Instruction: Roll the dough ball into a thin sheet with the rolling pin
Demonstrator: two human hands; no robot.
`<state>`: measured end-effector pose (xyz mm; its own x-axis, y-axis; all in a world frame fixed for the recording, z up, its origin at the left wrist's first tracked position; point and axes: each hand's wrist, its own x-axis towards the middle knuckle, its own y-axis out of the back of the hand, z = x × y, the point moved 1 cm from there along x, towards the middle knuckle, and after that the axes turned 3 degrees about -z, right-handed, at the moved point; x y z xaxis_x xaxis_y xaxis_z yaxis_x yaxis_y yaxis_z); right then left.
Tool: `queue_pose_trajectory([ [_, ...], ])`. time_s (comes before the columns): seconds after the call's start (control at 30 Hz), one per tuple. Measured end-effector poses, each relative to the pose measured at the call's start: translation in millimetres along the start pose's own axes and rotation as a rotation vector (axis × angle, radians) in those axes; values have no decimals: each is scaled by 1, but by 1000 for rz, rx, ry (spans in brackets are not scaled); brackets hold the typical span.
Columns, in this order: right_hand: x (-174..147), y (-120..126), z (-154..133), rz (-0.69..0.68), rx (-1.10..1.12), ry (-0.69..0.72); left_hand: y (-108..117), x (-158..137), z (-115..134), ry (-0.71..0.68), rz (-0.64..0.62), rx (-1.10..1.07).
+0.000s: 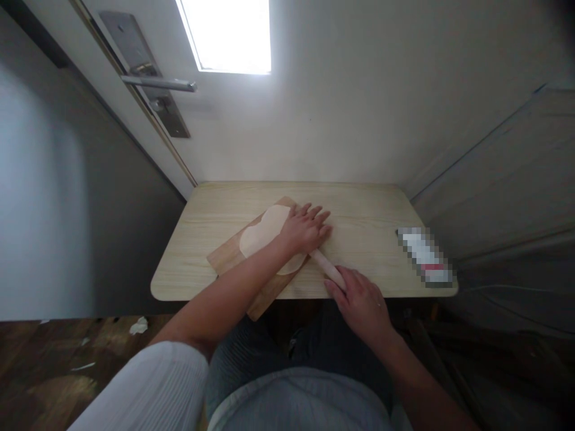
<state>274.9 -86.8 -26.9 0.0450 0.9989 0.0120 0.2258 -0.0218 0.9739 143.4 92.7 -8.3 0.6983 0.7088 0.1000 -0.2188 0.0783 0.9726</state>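
Note:
A flat, pale sheet of dough with a rounded, uneven outline lies on a wooden cutting board. The board sits at a slant on the table, and its near corner juts past the front edge. My left hand is over the dough's right side, palm down with fingers spread, covering part of dough and board. In my right hand is the near end of a light wooden rolling pin. The pin's far end runs up to my left hand, where it is hidden; whether they touch I cannot tell.
The light wood table stands against a white door with a metal handle and a bright window pane. A blurred-out flat object lies at the table's right end. White scraps litter the floor at left.

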Motion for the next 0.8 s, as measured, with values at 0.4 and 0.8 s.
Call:
queue_pose_trajectory([
  [0.4, 7, 3, -1, 15, 3, -16, 4, 7, -5, -58, -105, -29],
  [0.8, 5, 5, 5, -6, 68, -43, 32, -20, -51, 112, -150, -50],
])
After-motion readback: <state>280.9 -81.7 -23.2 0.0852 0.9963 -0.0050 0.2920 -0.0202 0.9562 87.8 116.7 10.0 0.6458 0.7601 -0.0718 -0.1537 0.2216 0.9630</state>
